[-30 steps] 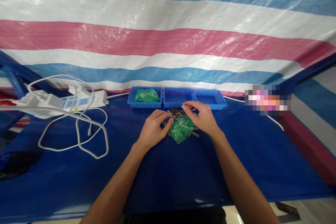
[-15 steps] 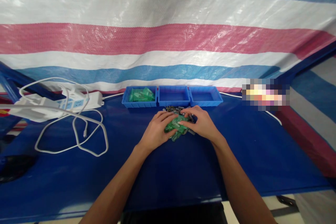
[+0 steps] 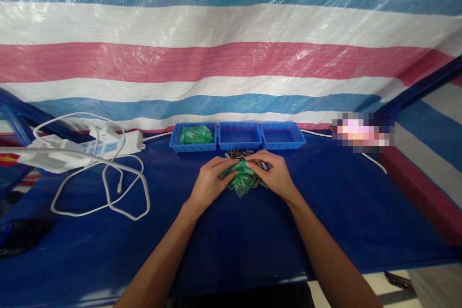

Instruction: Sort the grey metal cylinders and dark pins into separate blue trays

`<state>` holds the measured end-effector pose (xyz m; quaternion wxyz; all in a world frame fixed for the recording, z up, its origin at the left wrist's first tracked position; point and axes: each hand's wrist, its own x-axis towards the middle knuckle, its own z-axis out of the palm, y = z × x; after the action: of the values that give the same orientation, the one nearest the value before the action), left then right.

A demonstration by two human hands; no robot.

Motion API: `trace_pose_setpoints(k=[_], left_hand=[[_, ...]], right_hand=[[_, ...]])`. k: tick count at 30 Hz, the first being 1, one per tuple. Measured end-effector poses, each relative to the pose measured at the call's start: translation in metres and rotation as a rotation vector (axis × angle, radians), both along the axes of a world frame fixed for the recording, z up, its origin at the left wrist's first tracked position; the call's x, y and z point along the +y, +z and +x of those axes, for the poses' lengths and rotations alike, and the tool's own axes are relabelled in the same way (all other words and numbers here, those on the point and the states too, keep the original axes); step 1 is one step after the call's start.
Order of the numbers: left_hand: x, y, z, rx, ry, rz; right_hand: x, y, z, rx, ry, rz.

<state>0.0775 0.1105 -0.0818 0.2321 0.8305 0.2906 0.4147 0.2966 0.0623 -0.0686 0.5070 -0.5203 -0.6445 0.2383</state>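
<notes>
A pile of small green plastic pieces lies on the blue table, mixed with several small dark metal parts behind it. My left hand and my right hand both rest on the pile from either side, fingers curled and pinching green pieces at its top. Behind the pile stand three blue trays in a row: the left tray holds green pieces, the middle tray and the right tray show nothing inside.
A white power strip with looping white cables lies at the left. A striped tarpaulin wall closes the back. A dark object sits at the left edge. The table's front edge runs below my forearms.
My hands have closed in on the green pile from both sides and now pinch pieces at its top; one second ago they were spread farther apart above it.
</notes>
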Motion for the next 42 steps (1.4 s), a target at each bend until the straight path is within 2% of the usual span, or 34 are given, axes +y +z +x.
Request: trace_pose_setpoints(k=[4,7,10,13,16,23,26,28,31,33,38,42], left_hand=[[0.005,0.008,-0.007,-0.004,0.026,-0.012],[0.004,0.013,-0.007,-0.053,0.042,-0.105],[0.0,0.016,-0.002,-0.185,0.07,-0.372],[-0.002,0.015,0.004,-0.352,0.024,-0.708],[-0.002,0.015,0.006,-0.386,-0.015,-0.847],[0.001,0.024,-0.003,-0.247,-0.055,-0.83],[0.007,0.025,-0.008,-0.267,-0.042,-0.829],[0.013,0.022,-0.012,-0.368,0.048,-0.834],[0.023,0.015,-0.018,-0.601,0.257,-0.835],[0.029,0.011,-0.02,-0.765,0.336,-0.871],[0.034,0.006,-0.02,-1.044,0.345,-0.943],[0.03,0.01,-0.019,-1.029,0.395,-0.838]], right_hand=[[0.004,-0.007,-0.005,0.164,-0.091,0.006],[0.005,-0.007,-0.009,0.239,-0.109,0.009],[0.003,-0.004,-0.014,0.326,-0.101,-0.087],[0.001,-0.002,-0.017,0.435,-0.082,-0.211],[0.0,0.001,-0.019,0.491,-0.079,-0.26],[0.0,0.004,-0.021,0.454,-0.082,-0.254],[0.0,0.005,-0.019,0.453,-0.081,-0.233],[0.001,0.007,-0.017,0.462,-0.098,-0.224],[0.001,0.009,-0.014,0.482,-0.118,-0.211],[0.001,0.009,-0.013,0.488,-0.119,-0.207],[0.004,0.003,-0.011,0.488,-0.133,-0.206],[0.005,0.0,-0.008,0.495,-0.114,-0.22]])
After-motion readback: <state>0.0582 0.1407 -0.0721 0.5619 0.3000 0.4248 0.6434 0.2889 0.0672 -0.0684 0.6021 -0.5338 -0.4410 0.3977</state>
